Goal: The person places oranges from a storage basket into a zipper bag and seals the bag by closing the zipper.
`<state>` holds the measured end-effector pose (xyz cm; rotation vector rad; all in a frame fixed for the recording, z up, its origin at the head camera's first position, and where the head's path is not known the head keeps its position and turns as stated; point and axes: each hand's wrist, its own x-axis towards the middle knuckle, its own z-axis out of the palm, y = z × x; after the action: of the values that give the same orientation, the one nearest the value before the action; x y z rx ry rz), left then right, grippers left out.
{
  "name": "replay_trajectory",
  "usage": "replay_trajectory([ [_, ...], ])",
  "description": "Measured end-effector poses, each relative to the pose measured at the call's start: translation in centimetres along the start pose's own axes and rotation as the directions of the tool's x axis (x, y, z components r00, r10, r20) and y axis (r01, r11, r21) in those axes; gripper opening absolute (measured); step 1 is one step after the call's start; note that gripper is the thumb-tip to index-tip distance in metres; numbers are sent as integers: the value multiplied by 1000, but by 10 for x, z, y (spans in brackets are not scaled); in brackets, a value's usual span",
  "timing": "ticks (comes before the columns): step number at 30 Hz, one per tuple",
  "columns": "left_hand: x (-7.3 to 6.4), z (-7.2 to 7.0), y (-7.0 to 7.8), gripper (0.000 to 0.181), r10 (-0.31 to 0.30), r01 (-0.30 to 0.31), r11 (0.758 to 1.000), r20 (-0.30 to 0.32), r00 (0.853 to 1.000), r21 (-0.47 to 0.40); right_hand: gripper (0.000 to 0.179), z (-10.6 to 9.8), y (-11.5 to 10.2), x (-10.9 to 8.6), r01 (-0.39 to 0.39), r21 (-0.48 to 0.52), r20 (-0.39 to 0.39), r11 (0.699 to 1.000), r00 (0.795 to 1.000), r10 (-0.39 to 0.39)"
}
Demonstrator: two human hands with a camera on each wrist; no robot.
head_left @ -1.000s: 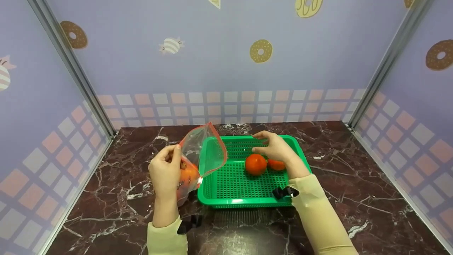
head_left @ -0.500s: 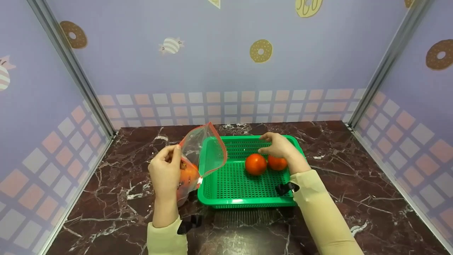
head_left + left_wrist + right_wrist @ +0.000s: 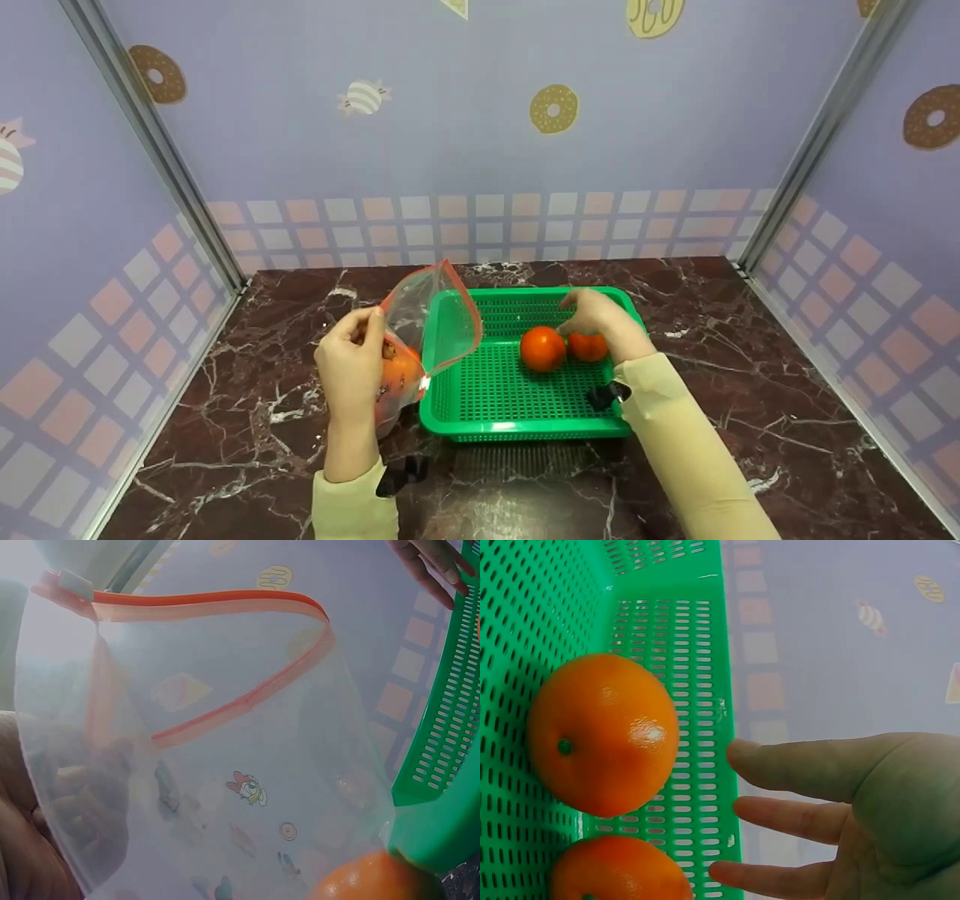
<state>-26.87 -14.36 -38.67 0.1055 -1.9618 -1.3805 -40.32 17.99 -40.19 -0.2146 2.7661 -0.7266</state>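
My left hand point(image 3: 351, 366) pinches the rim of a clear zip bag point(image 3: 300, 727) with a red-orange zip edge and printed cartoon figures. The bag's mouth gapes open, tipped toward the basket. Orange fruit point(image 3: 401, 371) shows inside it, low down. A green plastic basket point(image 3: 517, 428) stands right beside the bag. Two oranges lie in it: one orange point(image 3: 543, 349) near the middle, and a second orange point(image 3: 589, 347) to its right, partly covered by my right hand point(image 3: 600, 319). That hand hovers over the second orange, fingers extended and apart from the fruit in the right wrist view.
The basket sits on a dark red marbled table point(image 3: 247, 420). A patterned purple back wall point(image 3: 465, 150) and two side walls enclose the table. The bag's edge overlaps the basket's left rim in the head view.
My right hand has moved slightly right and lower, from above the middle orange to over the right one. My left hand and the bag have stayed in place.
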Motion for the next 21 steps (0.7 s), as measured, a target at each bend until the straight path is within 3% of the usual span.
replay_trajectory([
  [15, 0, 0, 0, 18, 8, -8, 1000, 4, 1000, 5, 59, 8, 10, 7, -59, -76, -45, 995, 997, 55],
  [21, 0, 1, -1, 18, 20, -20, 1000, -4, 1000, 3, 62, 10, 13, 10, -74, -61, -44, 995, 997, 71],
])
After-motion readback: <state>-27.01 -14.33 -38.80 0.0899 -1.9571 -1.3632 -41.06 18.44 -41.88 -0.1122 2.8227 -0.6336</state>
